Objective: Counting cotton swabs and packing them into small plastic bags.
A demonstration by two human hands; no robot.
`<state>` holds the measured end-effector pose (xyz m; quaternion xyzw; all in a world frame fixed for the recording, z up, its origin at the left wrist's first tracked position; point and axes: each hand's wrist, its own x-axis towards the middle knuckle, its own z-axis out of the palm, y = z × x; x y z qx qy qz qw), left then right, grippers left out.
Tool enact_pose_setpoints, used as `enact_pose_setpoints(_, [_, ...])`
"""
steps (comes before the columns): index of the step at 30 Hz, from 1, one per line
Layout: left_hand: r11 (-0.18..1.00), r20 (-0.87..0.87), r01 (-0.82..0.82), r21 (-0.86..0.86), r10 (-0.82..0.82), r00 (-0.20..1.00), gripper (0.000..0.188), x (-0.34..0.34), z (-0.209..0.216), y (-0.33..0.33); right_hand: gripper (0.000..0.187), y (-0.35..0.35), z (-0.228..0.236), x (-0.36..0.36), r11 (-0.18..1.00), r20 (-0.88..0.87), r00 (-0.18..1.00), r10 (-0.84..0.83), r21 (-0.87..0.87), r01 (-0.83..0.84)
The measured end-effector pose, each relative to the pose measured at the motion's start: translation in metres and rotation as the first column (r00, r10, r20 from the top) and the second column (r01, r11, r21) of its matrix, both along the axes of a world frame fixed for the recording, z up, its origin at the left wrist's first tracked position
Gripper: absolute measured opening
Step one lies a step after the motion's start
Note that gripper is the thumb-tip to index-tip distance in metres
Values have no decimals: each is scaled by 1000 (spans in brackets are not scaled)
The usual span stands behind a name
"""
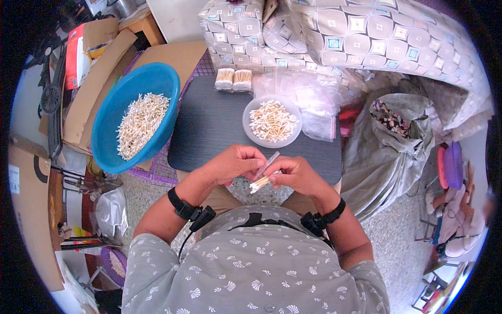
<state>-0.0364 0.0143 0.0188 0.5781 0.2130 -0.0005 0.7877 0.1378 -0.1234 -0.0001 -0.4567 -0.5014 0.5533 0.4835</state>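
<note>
1. The dark table [209, 120] is standing before the person; the hands are working by its near edge, so bringing them further over its top would be guarding against swabs dropping to the floor
2. The blue basin [112, 104] is holding a heap of loose swabs at the table's left, well apart from the hands
3. The white bowl [282, 142] is sitting on the table just beyond the hands, its own swabs lying every which way
4. The right hand [297, 175] is gripping a small bundle between thumb and curled fingers; light, even pressure would be holding the sticks parallel without bending them
5. The left hand [238, 162] is facing it, thumb and fingertips drawn together near a clear strip; whether they are pinching it, I cannot tell
6. The swab bundle [260, 184] is resting in the right fingers, between the two hands; its long axis is running slantwise, the visible cotton ends pointing left and toward the person, the other end hiding in the grip
7. The clear strip [271, 159], apparently plastic, is slanting too, its upper end pointing right and away from the person
</note>
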Motion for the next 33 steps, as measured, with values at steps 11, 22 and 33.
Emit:
enact_pose_setpoints(11, [998, -13, 12, 55, -11, 1000, 18, 1, 6, -1, 11, 0, 0, -1, 999, 32, 999, -28, -16, 28])
enact_pose_setpoints(22, [991, -9, 10, 131, -9, 1000, 14, 2, 2, -1, 12, 0, -5, 0, 998, -11, 999, -37, -46, 37])
enact_pose_setpoints(33, [935, 42, -47, 351, 35, 999, 5, 6, 0, -6, 11, 0, -8, 1, 997, -16, 999, -51, -58, 50])
